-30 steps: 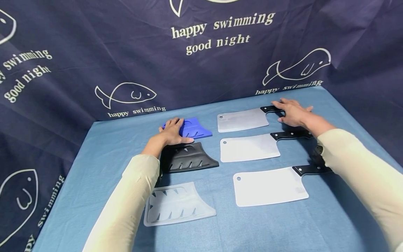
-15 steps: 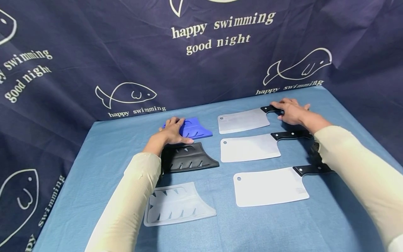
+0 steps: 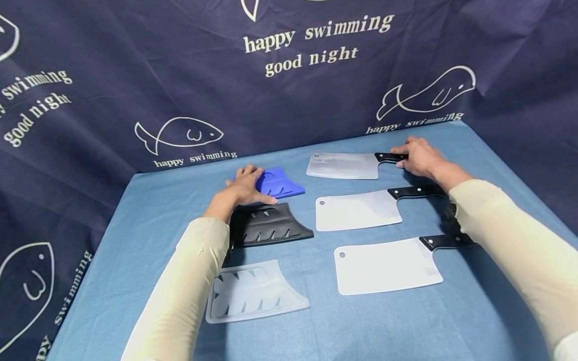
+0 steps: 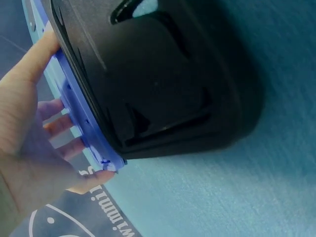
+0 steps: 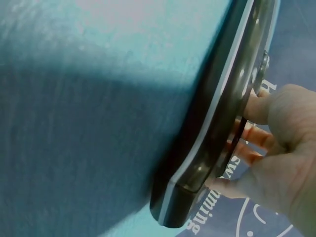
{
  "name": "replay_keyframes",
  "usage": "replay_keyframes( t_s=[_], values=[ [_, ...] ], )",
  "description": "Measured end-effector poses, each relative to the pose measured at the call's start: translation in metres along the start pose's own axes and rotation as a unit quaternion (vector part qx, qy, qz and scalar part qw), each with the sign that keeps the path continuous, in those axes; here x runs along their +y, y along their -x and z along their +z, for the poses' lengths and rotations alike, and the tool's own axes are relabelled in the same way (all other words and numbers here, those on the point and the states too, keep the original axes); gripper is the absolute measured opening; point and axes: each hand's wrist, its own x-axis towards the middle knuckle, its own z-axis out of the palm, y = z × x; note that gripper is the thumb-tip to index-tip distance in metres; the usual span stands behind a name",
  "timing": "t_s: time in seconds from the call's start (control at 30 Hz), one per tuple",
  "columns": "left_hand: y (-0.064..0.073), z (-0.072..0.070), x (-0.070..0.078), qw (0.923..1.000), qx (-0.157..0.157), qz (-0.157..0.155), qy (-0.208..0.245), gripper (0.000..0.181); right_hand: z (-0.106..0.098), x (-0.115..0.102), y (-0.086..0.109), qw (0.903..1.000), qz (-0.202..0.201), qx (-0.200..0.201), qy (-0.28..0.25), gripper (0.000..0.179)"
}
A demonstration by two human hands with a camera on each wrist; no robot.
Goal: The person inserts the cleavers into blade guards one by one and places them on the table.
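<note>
My left hand (image 3: 246, 186) spans the blue blade cover (image 3: 281, 183), thumb at its near edge and fingers over its far side. In the left wrist view, the black blade cover (image 4: 158, 84) hides part of the blue one (image 4: 91, 126). At the back right, my right hand (image 3: 422, 156) grips the black handle of the farthest cleaver (image 3: 345, 165) between thumb and fingers. That cleaver's blade points left toward the blue cover, its broad side facing me. In the right wrist view, a nearer riveted handle (image 5: 210, 113) partly hides the gripped one.
The middle cleaver (image 3: 356, 211) and the nearest cleaver (image 3: 386, 266) lie with blades to the left. A translucent white blade cover (image 3: 257, 292) sits left of the nearest one. A dark printed curtain (image 3: 289, 110) rises behind the blue cloth (image 3: 325, 331).
The right hand has closed round the far cleaver's handle. The blade has swung slightly and shifted a little up and left. The left hand stays on the blue blade cover.
</note>
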Motion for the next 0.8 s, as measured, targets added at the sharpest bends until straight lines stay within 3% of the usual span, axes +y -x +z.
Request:
replay_keyframes(
  t_s=[0.33, 0.8],
  values=[
    [-0.0001, 0.0025, -0.0021, 0.9995, 0.030, 0.013, 0.003, 0.108, 0.0050, 0.0000, 0.0001, 0.9989, -0.001, 0.043, 0.020, 0.042],
    [0.0010, 0.0051, -0.0041, 0.9980, 0.055, 0.026, 0.018, 0.106, 0.0028, -0.0005, 0.0042, 0.9951, 0.002, 0.098, 0.016, 0.051]
  ],
)
